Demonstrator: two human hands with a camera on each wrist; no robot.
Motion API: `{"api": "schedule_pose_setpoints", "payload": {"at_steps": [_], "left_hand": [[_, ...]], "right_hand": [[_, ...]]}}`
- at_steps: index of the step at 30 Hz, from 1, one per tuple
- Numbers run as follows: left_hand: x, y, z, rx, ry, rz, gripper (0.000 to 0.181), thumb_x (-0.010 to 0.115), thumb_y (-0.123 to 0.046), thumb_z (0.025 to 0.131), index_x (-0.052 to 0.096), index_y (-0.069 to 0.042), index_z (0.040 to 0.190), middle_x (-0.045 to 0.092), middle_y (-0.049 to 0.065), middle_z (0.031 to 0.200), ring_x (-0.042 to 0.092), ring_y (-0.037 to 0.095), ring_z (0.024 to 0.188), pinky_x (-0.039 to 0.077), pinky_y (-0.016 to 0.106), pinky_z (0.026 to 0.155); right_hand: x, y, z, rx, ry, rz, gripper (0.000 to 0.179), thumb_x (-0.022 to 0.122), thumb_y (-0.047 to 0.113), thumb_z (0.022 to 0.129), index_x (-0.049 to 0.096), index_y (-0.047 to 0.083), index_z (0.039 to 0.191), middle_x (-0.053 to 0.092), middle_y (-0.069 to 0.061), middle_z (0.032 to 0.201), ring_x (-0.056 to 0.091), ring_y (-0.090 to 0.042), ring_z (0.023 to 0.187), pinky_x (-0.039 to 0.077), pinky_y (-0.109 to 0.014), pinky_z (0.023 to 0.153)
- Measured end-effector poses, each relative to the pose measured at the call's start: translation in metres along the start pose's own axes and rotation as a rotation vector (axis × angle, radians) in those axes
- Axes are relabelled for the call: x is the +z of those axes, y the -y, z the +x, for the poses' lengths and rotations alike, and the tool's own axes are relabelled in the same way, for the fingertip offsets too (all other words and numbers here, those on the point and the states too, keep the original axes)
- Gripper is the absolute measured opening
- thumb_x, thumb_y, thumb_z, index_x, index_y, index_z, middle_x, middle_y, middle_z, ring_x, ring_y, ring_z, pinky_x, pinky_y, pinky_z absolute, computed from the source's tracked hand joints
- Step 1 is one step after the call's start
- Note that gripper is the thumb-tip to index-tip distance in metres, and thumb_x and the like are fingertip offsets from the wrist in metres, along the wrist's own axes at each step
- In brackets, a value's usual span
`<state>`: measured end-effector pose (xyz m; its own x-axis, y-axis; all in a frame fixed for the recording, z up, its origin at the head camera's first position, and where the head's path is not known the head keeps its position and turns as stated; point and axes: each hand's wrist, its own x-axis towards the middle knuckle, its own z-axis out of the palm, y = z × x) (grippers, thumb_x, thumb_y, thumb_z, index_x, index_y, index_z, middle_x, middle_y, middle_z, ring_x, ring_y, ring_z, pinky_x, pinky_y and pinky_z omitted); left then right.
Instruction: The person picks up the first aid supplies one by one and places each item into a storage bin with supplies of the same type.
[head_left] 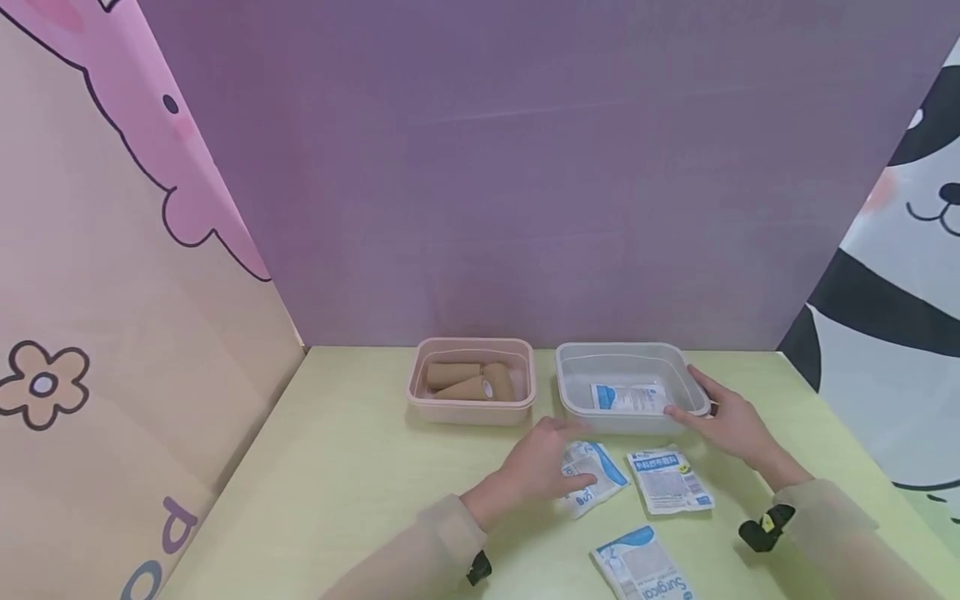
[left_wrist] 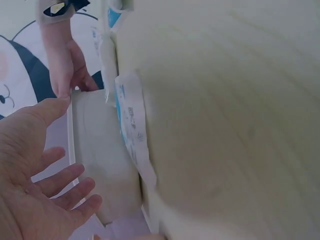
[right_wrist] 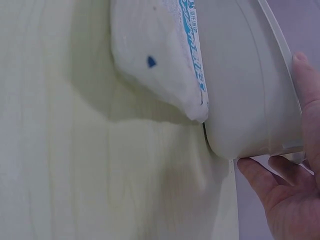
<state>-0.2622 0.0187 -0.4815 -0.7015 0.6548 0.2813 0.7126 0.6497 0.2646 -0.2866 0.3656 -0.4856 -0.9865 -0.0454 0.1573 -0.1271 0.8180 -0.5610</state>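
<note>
My right hand (head_left: 738, 427) grips the right end of a whitish plastic box (head_left: 622, 423). In the right wrist view its thumb lies along the rim and the other fingers are against the end wall of the box (right_wrist: 240, 90). One blue-and-white surgical packet (head_left: 628, 398) lies inside. My left hand (head_left: 531, 465), fingers spread and relaxed, is just in front of the box and partly covers a similar packet (head_left: 602, 475). The left wrist view shows this hand (left_wrist: 30, 170) holding nothing. Another packet (head_left: 671, 482) lies between the hands.
Nearer to me on the pale yellow table (head_left: 345, 500) lies one more packet (head_left: 643, 567). A pink plastic box (head_left: 472, 412) with several tan bandage rolls (head_left: 453, 375) stands left of the whitish box. Behind both boxes rises a purple panel (head_left: 487, 208).
</note>
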Motion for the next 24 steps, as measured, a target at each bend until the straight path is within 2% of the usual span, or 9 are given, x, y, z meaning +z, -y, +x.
{"api": "schedule_pose_setpoints", "payload": {"at_steps": [5,11,19,24], "left_hand": [[0.010,-0.004,0.000,0.017,0.068,0.027,0.066,0.084,-0.046,0.091,0.064,-0.017,0.147,0.065,0.003,0.150,0.060,0.020,0.140,0.049,0.029,0.117],[0.021,-0.007,0.000,-0.030,0.131,0.038,0.074,0.082,-0.051,0.091,0.060,-0.017,0.152,0.058,0.005,0.158,0.056,0.022,0.146,0.048,0.031,0.118],[0.028,-0.007,0.002,-0.039,0.184,0.120,0.078,0.082,-0.059,0.087,0.060,-0.021,0.152,0.059,0.005,0.157,0.058,0.024,0.141,0.054,0.032,0.110],[0.029,-0.008,0.004,-0.039,0.209,0.125,0.076,0.081,-0.061,0.088,0.062,-0.023,0.150,0.059,0.005,0.156,0.061,0.024,0.136,0.055,0.031,0.106]], "right_hand": [[0.000,0.000,-0.002,-0.007,-0.002,0.009,0.102,0.072,0.051,0.100,0.018,-0.002,0.168,0.040,-0.043,0.157,0.054,-0.060,0.133,0.055,-0.066,0.102],[-0.001,0.001,-0.003,-0.002,0.007,0.015,0.102,0.072,0.051,0.100,0.018,-0.003,0.168,0.038,-0.043,0.159,0.052,-0.062,0.135,0.052,-0.068,0.105],[0.000,0.004,-0.004,0.002,0.006,0.027,0.103,0.073,0.051,0.099,0.019,-0.003,0.167,0.037,-0.042,0.160,0.050,-0.063,0.137,0.052,-0.067,0.104],[-0.002,0.002,-0.001,-0.003,0.003,0.012,0.102,0.072,0.051,0.100,0.018,-0.002,0.168,0.038,-0.042,0.159,0.052,-0.061,0.136,0.053,-0.067,0.105]]}}
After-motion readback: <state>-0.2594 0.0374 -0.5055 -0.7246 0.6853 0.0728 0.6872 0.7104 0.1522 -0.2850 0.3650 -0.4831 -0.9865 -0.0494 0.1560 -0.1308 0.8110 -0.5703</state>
